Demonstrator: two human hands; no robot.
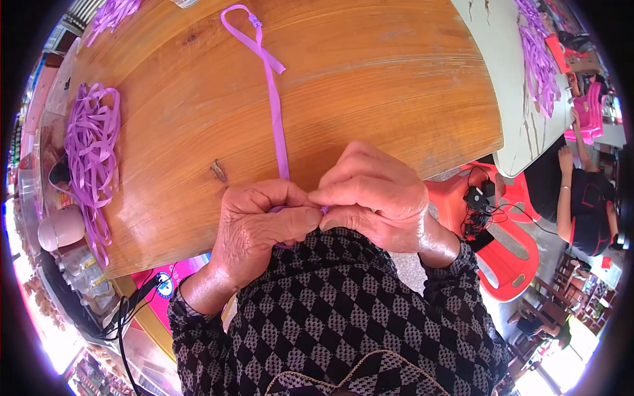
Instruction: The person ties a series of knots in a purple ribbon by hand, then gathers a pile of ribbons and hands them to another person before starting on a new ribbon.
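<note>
Held a length of purple ribbon at the near edge of the wooden table, just before a dark diamond-patterned garment. Pinched it in the left hand, thumb laid forward and fingers curled under — with scraps of purple visible by the thumb tip and below the palm. Gripped at the same spot with the right hand, thumb and forefinger narrowed to a pinch and touching the left. Could not tell how the ribbon was folded between the fingers, being mostly hidden there.

Ran from the left hand up the middle of the table as a single strip, then crossed over itself into a loop — with a small knot at the far end and a short loose tail.

Along the left edge, lay in a tangled purple heap, near a pale pink rounded object. On the right, saw a pale table with another ribbon bundle, black cables on red plastic seating, and a person in dark clothing.
</note>
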